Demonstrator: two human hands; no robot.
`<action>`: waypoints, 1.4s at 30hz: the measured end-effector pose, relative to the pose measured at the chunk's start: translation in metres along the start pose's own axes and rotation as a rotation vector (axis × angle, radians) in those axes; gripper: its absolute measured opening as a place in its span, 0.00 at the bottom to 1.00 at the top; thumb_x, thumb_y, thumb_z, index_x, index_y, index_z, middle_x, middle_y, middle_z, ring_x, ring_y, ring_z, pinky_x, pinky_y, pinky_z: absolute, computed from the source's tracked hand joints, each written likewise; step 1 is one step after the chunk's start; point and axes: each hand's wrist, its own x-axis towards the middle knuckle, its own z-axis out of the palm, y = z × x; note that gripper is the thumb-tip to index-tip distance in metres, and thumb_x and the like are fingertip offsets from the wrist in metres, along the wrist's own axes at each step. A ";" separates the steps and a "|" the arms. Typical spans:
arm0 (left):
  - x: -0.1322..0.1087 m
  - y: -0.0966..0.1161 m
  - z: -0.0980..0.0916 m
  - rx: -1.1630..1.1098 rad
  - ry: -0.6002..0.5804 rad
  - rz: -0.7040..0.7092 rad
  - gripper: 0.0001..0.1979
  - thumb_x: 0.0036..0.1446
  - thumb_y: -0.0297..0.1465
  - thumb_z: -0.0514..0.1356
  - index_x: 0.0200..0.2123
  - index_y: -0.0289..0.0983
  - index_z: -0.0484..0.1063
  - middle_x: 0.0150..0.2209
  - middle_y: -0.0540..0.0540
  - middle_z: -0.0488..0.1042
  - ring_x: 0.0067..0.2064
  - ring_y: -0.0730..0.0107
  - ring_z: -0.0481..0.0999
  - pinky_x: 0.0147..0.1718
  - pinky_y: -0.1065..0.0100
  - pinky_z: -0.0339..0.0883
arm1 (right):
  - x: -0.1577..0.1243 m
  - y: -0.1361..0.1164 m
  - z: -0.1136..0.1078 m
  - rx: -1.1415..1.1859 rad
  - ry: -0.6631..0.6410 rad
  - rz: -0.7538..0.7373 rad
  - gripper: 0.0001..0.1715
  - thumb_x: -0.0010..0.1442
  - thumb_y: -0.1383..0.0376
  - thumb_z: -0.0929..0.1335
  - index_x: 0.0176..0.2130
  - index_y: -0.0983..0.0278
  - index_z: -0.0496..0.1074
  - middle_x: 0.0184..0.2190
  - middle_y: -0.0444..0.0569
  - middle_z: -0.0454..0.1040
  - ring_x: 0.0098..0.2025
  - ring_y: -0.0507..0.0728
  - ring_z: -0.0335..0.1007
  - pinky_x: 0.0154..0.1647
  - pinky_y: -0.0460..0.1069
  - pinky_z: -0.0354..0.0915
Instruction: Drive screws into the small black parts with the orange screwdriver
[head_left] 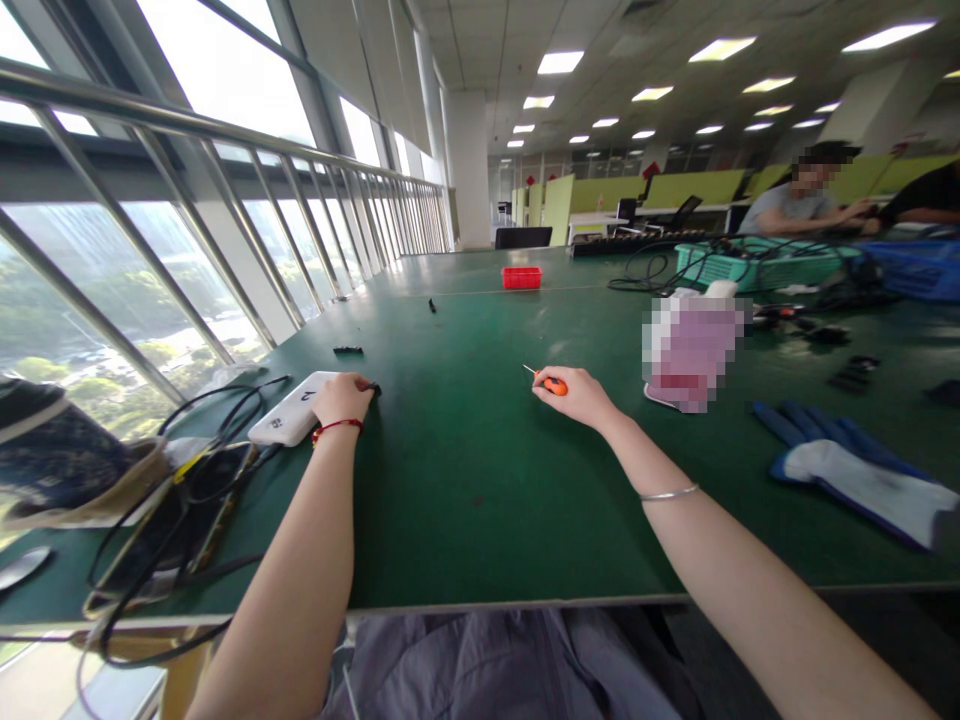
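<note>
In the head view my right hand (581,397) is closed around the orange and black handle of a small screwdriver (556,386), its thin metal tip pointing left and away from me. On the left, my left hand (345,397) has its fingers closed on a small black piece (375,389) at the table surface; its exact kind is too small to tell. Beside that hand, partly behind it, lies a white power bank (289,415) with a dark marking. Farther off are a short black strip (348,350) and a tiny black part (432,306).
A red basket (521,279) stands on the green table (450,480). At right lie a blue-and-white glove (855,480), a pixelated pink item (694,350) and a teal basket (765,262) with cables. Black cables (217,440) tangle at left near a railing. A person (795,205) sits at far right.
</note>
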 end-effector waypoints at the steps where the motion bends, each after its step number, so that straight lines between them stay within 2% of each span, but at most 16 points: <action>1: 0.000 0.000 0.000 -0.003 -0.004 -0.001 0.15 0.51 0.34 0.59 0.43 0.39 0.77 0.44 0.40 0.76 0.47 0.50 0.73 0.42 0.60 0.67 | 0.000 0.000 0.000 0.001 -0.001 0.001 0.09 0.53 0.58 0.65 0.33 0.58 0.73 0.36 0.42 0.77 0.35 0.55 0.71 0.34 0.48 0.61; 10: 0.001 -0.004 -0.001 -0.048 0.050 -0.006 0.13 0.49 0.34 0.61 0.39 0.39 0.78 0.41 0.42 0.78 0.45 0.51 0.75 0.40 0.60 0.68 | 0.000 0.000 0.000 0.001 -0.013 -0.001 0.09 0.53 0.58 0.66 0.33 0.58 0.73 0.36 0.42 0.77 0.35 0.55 0.71 0.34 0.48 0.61; 13: 0.003 0.000 0.003 -0.111 0.049 0.054 0.12 0.49 0.34 0.61 0.37 0.39 0.78 0.39 0.43 0.78 0.43 0.53 0.75 0.39 0.62 0.68 | 0.000 -0.001 -0.001 -0.005 -0.015 -0.002 0.09 0.53 0.58 0.66 0.34 0.58 0.73 0.36 0.42 0.77 0.35 0.55 0.71 0.34 0.48 0.61; 15: -0.001 0.012 0.008 -0.207 0.002 0.158 0.12 0.49 0.34 0.61 0.36 0.38 0.78 0.36 0.44 0.79 0.41 0.57 0.76 0.38 0.65 0.68 | 0.000 -0.002 0.000 -0.017 -0.020 -0.010 0.09 0.54 0.59 0.65 0.34 0.58 0.73 0.37 0.42 0.76 0.36 0.55 0.70 0.34 0.48 0.61; 17: -0.011 0.034 0.016 -0.319 -0.085 0.308 0.11 0.49 0.35 0.61 0.35 0.38 0.78 0.33 0.46 0.79 0.38 0.62 0.76 0.37 0.68 0.68 | 0.000 -0.004 0.000 -0.036 -0.029 -0.028 0.09 0.54 0.60 0.65 0.35 0.57 0.73 0.38 0.43 0.76 0.37 0.55 0.70 0.34 0.48 0.61; 20: -0.039 0.074 0.029 -0.419 -0.208 0.584 0.08 0.48 0.34 0.62 0.31 0.39 0.78 0.31 0.48 0.78 0.36 0.65 0.76 0.37 0.68 0.68 | -0.001 -0.010 0.002 -0.064 -0.042 -0.079 0.10 0.53 0.62 0.66 0.37 0.57 0.73 0.40 0.43 0.75 0.37 0.55 0.70 0.34 0.47 0.60; 23: -0.068 0.105 0.039 -0.470 -0.256 0.732 0.06 0.48 0.33 0.62 0.29 0.39 0.78 0.31 0.49 0.78 0.35 0.66 0.75 0.36 0.69 0.68 | -0.002 -0.017 0.004 -0.066 -0.060 -0.135 0.10 0.53 0.62 0.66 0.38 0.56 0.73 0.39 0.44 0.74 0.38 0.54 0.69 0.33 0.47 0.59; 27: -0.085 0.117 0.046 -0.528 -0.241 0.754 0.06 0.50 0.32 0.61 0.30 0.39 0.78 0.34 0.47 0.78 0.36 0.67 0.75 0.36 0.69 0.68 | -0.004 -0.026 0.004 -0.086 -0.114 -0.174 0.10 0.52 0.62 0.67 0.37 0.56 0.73 0.38 0.43 0.74 0.37 0.54 0.69 0.31 0.46 0.58; 33: -0.078 0.113 0.046 -0.682 -0.238 0.722 0.08 0.50 0.34 0.61 0.30 0.36 0.78 0.35 0.45 0.76 0.36 0.67 0.74 0.38 0.69 0.67 | -0.005 -0.029 0.001 -0.085 -0.115 -0.183 0.11 0.51 0.63 0.67 0.38 0.56 0.72 0.38 0.42 0.73 0.38 0.54 0.69 0.32 0.46 0.58; 42: -0.070 0.112 0.047 -0.895 -0.498 0.656 0.17 0.50 0.40 0.60 0.32 0.31 0.77 0.32 0.44 0.79 0.32 0.68 0.74 0.34 0.69 0.66 | -0.003 -0.029 0.000 -0.112 -0.039 -0.223 0.09 0.57 0.61 0.66 0.39 0.57 0.73 0.36 0.44 0.72 0.36 0.53 0.68 0.31 0.45 0.57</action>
